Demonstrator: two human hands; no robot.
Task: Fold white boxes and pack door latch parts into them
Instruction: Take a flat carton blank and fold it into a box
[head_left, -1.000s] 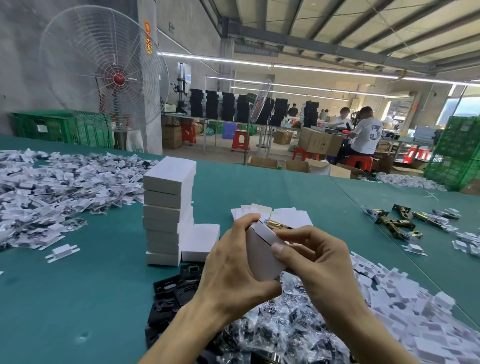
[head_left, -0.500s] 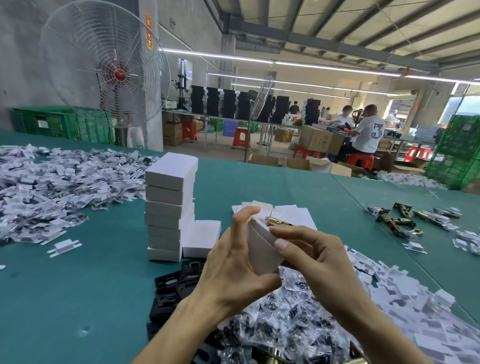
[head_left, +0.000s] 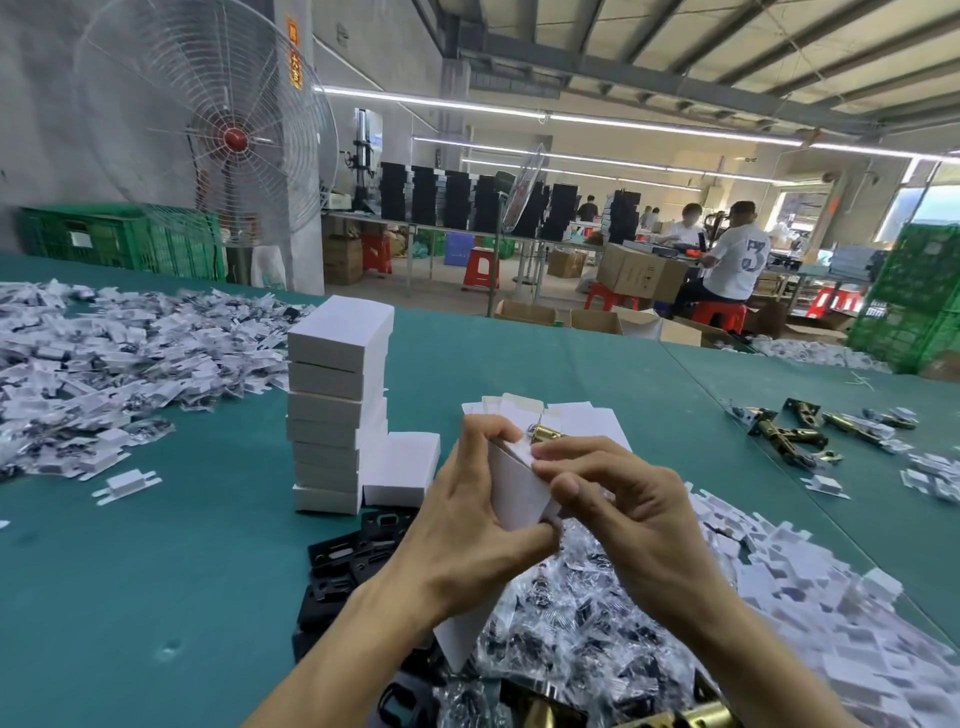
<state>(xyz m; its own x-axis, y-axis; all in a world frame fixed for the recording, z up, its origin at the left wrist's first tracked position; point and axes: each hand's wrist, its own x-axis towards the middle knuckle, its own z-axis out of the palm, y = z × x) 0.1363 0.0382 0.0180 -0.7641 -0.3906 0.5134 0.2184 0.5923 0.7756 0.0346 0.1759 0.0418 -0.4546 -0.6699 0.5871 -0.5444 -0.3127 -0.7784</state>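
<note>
Both my hands hold one small white box (head_left: 514, 486) above the green table (head_left: 156, 571). My left hand (head_left: 467, 525) grips its left side, thumb under the lower end. My right hand (head_left: 618, 499) pinches the box's upper flap, beside a brass latch part (head_left: 545, 431) that sticks out of the open top. A stack of closed white boxes (head_left: 337, 405) stands to the left, with one more box (head_left: 402, 470) beside its foot. Flat box blanks (head_left: 576, 415) lie behind my hands. Bagged small parts (head_left: 582, 623) and black plates (head_left: 353, 561) lie below them.
Heaps of white cardboard inserts lie at the far left (head_left: 104, 358) and lower right (head_left: 810, 587). Loose brass latches (head_left: 795, 431) lie on the right. A big fan (head_left: 208, 130) stands behind the table, and seated workers (head_left: 732, 260) are in the background.
My hands have kept hold of the box while my right fingers shifted onto its upper flap. The brass part shows more clearly at the open top.
</note>
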